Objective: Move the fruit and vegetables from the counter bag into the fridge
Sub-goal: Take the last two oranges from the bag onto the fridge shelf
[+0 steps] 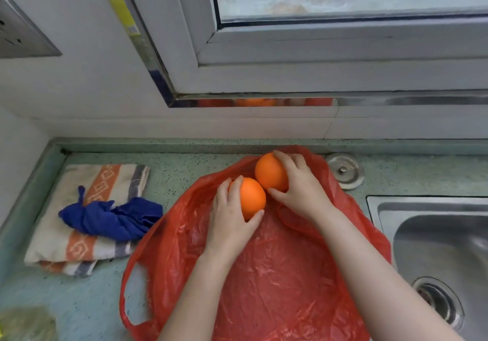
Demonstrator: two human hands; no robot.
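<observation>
A red plastic bag [277, 274] lies flattened and open on the speckled green counter [92, 303]. Two oranges sit at the bag's far end, touching each other. My left hand [232, 216] is wrapped around the nearer orange [252, 198] from its left side. My right hand [298, 182] grips the farther orange [269, 173] from its right side. No other produce shows inside the bag. The fridge is out of view.
A folded striped towel [66, 237] with a crumpled blue cloth [113, 216] on it lies left of the bag. A steel sink [443, 245] with its drain sits at the right, a round metal cap [344, 170] behind it. Window and tiled wall stand behind the counter.
</observation>
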